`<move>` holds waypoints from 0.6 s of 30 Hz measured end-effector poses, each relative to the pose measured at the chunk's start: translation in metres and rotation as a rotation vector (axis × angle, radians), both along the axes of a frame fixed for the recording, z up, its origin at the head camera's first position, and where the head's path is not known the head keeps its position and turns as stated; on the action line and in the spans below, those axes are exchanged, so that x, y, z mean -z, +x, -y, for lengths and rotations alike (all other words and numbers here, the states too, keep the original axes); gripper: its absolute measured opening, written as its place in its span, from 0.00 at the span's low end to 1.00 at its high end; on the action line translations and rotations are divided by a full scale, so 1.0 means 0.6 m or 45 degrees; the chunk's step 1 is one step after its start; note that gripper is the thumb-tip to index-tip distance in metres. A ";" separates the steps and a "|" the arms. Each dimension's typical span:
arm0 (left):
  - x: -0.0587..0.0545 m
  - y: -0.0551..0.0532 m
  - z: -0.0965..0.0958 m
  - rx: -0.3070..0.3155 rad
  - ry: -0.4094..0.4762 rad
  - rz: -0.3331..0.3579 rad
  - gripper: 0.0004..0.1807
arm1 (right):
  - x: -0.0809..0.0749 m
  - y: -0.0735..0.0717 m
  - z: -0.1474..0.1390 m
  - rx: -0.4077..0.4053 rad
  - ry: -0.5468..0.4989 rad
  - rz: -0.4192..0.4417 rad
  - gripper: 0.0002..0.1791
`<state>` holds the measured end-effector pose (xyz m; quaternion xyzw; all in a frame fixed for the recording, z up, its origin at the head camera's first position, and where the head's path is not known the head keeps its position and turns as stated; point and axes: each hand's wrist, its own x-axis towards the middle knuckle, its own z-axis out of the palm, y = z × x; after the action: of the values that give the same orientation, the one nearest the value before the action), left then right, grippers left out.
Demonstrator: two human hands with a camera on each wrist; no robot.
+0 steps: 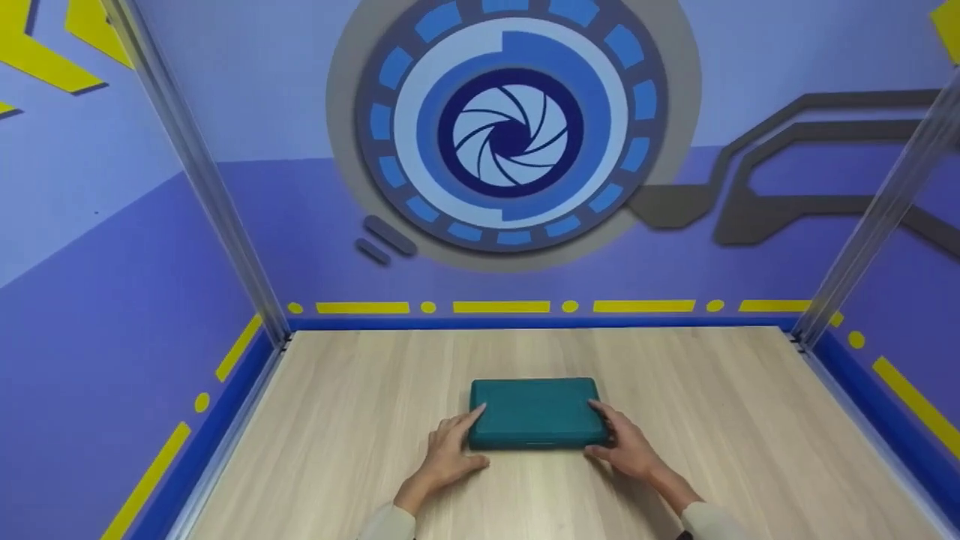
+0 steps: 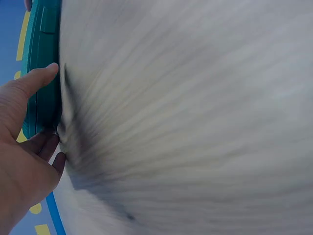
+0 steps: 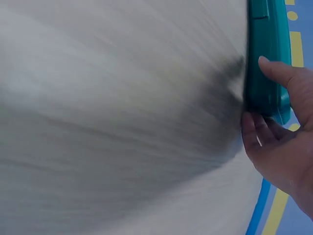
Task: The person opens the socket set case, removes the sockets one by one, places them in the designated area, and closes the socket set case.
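A dark green, flat rectangular case (image 1: 536,411) with rounded corners lies closed on the wooden table, its long side toward me. My left hand (image 1: 448,450) holds its left end, index fingertip at the top edge and thumb along the front. At the opposite end, my right hand (image 1: 630,448) grips the right corner, with its thumb by the front side. In the left wrist view the thumb lies across the front of the case (image 2: 44,93), while other fingers reach to its end. The right wrist view has the fingers curled at the end of the case (image 3: 266,88).
Light wood tabletop (image 1: 360,397) surrounds the case. Blue-purple panels with yellow marks stand at the back and both sides, and metal posts (image 1: 202,172) rise at the rear corners. A large round graphic (image 1: 510,135) covers the back panel.
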<state>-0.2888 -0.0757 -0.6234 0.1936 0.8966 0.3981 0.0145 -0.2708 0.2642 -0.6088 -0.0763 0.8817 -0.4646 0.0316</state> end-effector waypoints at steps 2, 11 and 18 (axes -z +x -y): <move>-0.001 0.004 0.003 -0.041 -0.015 -0.015 0.46 | -0.001 0.001 0.013 0.006 -0.006 0.004 0.44; 0.005 0.011 -0.021 -0.144 0.105 -0.078 0.43 | -0.017 0.019 0.020 0.088 -0.069 0.115 0.48; 0.002 0.015 -0.032 -0.161 0.123 -0.069 0.42 | -0.009 0.022 0.021 0.079 -0.018 0.017 0.52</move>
<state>-0.2797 -0.0565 -0.6244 0.1478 0.8868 0.4357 -0.0445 -0.2573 0.2517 -0.6036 -0.0462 0.8800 -0.4721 0.0225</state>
